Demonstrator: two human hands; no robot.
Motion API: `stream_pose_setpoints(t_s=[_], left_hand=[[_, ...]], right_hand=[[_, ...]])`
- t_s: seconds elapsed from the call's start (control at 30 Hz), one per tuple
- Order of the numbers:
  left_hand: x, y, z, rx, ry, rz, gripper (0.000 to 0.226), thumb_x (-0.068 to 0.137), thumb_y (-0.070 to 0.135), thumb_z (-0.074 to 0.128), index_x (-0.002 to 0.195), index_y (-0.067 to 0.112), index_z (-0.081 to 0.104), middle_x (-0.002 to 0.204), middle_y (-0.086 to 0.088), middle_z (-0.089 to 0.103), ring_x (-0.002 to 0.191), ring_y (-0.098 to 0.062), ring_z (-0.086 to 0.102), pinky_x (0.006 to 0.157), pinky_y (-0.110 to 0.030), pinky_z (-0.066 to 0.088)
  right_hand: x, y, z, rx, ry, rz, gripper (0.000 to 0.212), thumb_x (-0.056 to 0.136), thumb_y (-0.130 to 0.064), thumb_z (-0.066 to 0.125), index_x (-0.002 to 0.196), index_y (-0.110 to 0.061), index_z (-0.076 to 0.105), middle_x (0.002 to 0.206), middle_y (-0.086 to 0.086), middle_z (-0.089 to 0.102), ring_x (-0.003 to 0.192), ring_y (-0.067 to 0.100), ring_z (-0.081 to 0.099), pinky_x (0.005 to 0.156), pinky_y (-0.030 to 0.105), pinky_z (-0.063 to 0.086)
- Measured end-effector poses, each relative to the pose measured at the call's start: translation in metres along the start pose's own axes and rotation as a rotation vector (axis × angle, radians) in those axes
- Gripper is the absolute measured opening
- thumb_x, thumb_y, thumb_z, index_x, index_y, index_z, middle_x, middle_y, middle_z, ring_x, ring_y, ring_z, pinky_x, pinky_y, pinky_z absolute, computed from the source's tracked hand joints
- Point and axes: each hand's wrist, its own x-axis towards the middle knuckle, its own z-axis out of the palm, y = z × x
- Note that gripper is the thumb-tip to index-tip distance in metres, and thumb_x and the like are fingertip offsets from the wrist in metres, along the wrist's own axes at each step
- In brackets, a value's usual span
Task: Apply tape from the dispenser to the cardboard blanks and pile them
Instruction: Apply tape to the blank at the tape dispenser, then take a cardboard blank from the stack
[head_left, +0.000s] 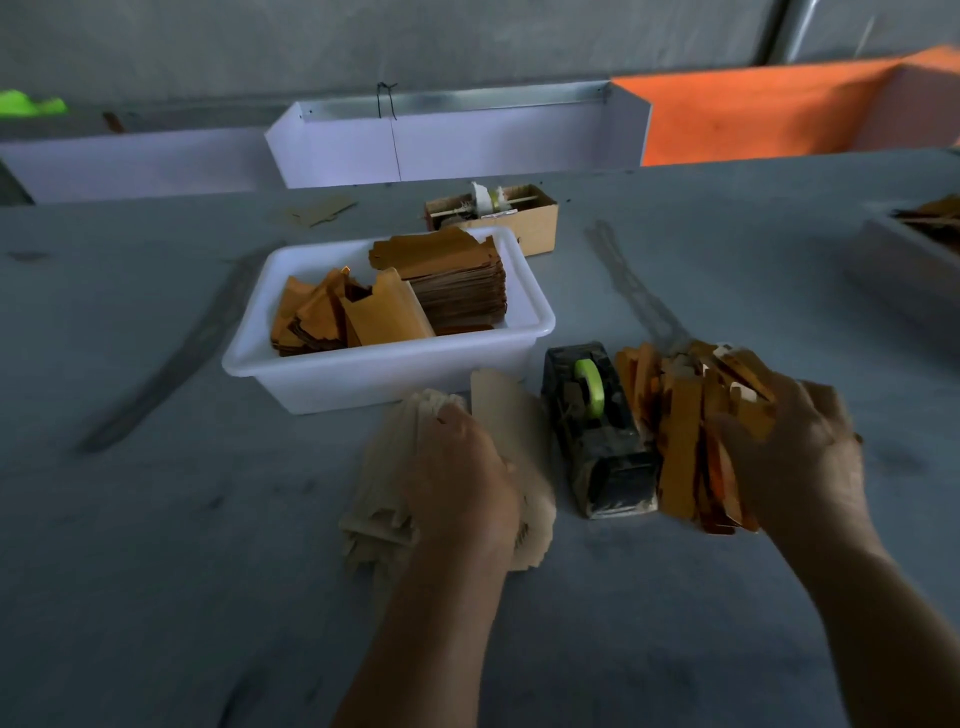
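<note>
While tape dispenser (597, 431) sits between, left hand (462, 467) presses pale blanks (384, 483); right hand (795, 457) grips orange blanks (680, 441).

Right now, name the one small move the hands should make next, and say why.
Probably lift one blank off the pale stack under the left hand and bring it to the tape dispenser. The dispenser sits between the hands with its green roll facing up, and the right hand rests on the orange pile, so no blank is at the tape yet.

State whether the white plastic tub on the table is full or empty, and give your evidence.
Partly full. The white plastic tub holds a stack of cardboard blanks and looser leaning ones, with bare wall showing.
</note>
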Motion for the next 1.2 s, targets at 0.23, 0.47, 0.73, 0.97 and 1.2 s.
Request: stream_pose_setpoints(t_s=[0.23, 0.47, 0.73, 0.97, 1.2], left_hand=[[-0.001, -0.003, -0.006, 0.013, -0.009, -0.013, 0.048, 0.094, 0.028, 0.057, 0.134, 0.007, 0.041, 0.131, -0.009, 0.052, 0.116, -0.022, 0.054, 0.091, -0.031, 0.045], [0.008, -0.016, -0.022, -0.139, -0.021, 0.016, 0.010, 0.092, 0.026, 0.060, 0.088, 0.017, 0.059, 0.088, 0.000, 0.063, 0.070, -0.009, 0.051, 0.063, -0.022, 0.039], [-0.010, -0.028, -0.048, -0.402, 0.105, 0.121, 0.016, 0.093, 0.025, 0.056, 0.079, 0.022, 0.064, 0.065, 0.006, 0.062, 0.059, -0.002, 0.061, 0.054, -0.020, 0.047], [-0.033, -0.031, -0.058, -1.013, -0.397, -0.044, 0.019, 0.086, 0.018, 0.067, 0.068, 0.014, 0.063, 0.045, 0.005, 0.048, 0.040, -0.003, 0.042, 0.040, -0.012, 0.033], [-0.041, -0.023, -0.049, -1.039, -0.430, 0.002, 0.020, 0.070, 0.029, 0.077, 0.078, 0.015, 0.065, 0.061, 0.007, 0.063, 0.051, 0.000, 0.054, 0.049, -0.013, 0.042]], right_hand=[[-0.032, 0.000, -0.004, 0.158, -0.002, -0.123, 0.030, 0.087, -0.020, 0.062, 0.115, -0.011, 0.061, 0.113, 0.010, 0.060, 0.096, 0.024, 0.056, 0.077, 0.031, 0.042], [-0.052, -0.012, -0.009, 0.350, -0.050, -0.125, 0.015, 0.085, -0.018, 0.062, 0.099, -0.024, 0.066, 0.093, -0.002, 0.062, 0.085, 0.020, 0.059, 0.071, 0.033, 0.048], [-0.075, -0.031, -0.003, 0.489, -0.108, -0.150, 0.013, 0.085, -0.024, 0.060, 0.095, -0.027, 0.067, 0.081, -0.008, 0.064, 0.072, 0.006, 0.060, 0.058, 0.018, 0.040], [-0.090, -0.055, 0.005, 0.904, -0.486, 0.023, 0.034, 0.071, -0.047, 0.058, 0.099, -0.028, 0.063, 0.087, -0.018, 0.069, 0.083, 0.000, 0.066, 0.065, 0.016, 0.054], [-0.089, -0.055, 0.014, 1.132, -0.508, 0.261, 0.028, 0.069, -0.032, 0.064, 0.084, -0.010, 0.070, 0.090, 0.010, 0.071, 0.088, 0.028, 0.062, 0.083, 0.052, 0.051]])
